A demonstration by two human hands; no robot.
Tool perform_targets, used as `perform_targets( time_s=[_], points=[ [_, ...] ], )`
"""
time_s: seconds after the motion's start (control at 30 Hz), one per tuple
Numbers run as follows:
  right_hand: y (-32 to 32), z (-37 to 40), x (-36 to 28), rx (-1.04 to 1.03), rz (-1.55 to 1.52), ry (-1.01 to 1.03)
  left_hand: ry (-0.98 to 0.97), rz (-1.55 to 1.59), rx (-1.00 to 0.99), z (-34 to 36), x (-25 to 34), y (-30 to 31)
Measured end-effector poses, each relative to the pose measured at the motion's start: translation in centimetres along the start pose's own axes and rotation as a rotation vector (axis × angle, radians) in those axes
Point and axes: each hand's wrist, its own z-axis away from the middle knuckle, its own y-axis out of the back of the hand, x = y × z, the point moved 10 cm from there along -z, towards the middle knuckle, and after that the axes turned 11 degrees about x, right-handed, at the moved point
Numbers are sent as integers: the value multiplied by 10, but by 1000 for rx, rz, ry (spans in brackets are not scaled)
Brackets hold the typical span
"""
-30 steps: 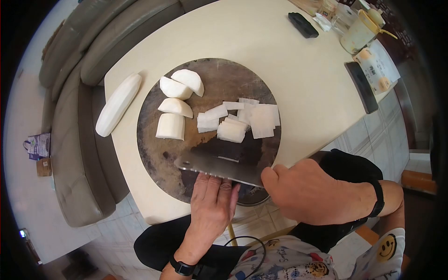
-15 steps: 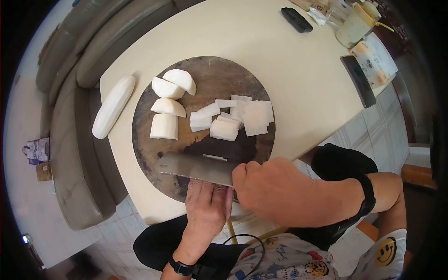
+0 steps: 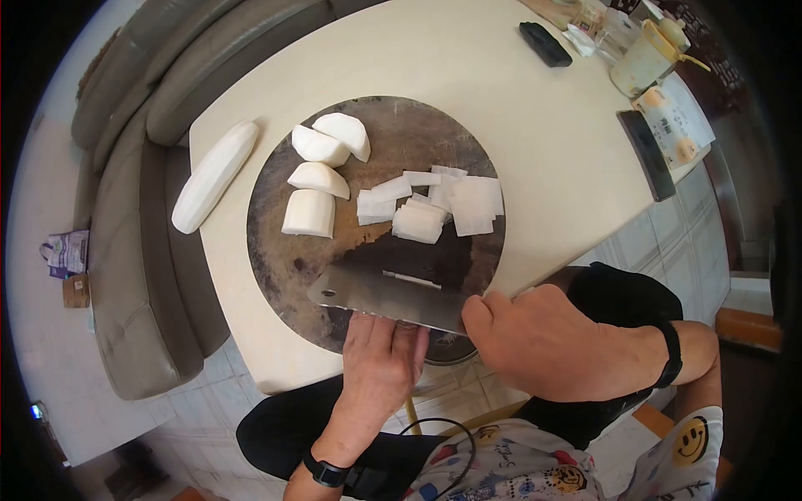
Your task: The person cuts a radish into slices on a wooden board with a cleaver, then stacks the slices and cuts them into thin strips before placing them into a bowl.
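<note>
A cleaver point(image 3: 380, 294) lies low over the near part of the round wooden chopping board point(image 3: 284, 271). My right hand point(image 3: 555, 342) is wrapped round its handle. Close against the blade's near side is my left hand point(image 3: 378, 359), fingers bent together; the blade hides its fingertips and whatever is under them. A thin white strip point(image 3: 412, 280) shows along the blade. Farther back, thin white slices point(image 3: 418, 221) lie in overlapping piles. Several thick chunks of peeled white radish point(image 3: 309, 213) sit on the board's left side.
A whole peeled white radish point(image 3: 215, 177) rests on the table point(image 3: 468, 50) left of the board. At the far right are a phone point(image 3: 646, 156), a tissue pack point(image 3: 675, 125), a yellowish cup point(image 3: 643, 63) and a black object point(image 3: 545, 44). A grey sofa point(image 3: 138, 275) stands at left.
The cleaver and my right hand have shifted right in view, and the blade is tilted more. My left hand has moved slightly right. Board and table also shift because the view moved.
</note>
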Motion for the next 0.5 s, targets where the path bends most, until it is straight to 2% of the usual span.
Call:
perform_targets(
  time_s=[0.23,0.43,0.5],
  points=[
    [0,-12,-5,2,-78,30,5,-5,-9,1,0,0],
    [2,-21,-3,85,-55,37,-5,4,25,-1,-1,1],
    [5,-16,5,84,-142,-21,-8,-18,50,-2,0,4]
  ],
)
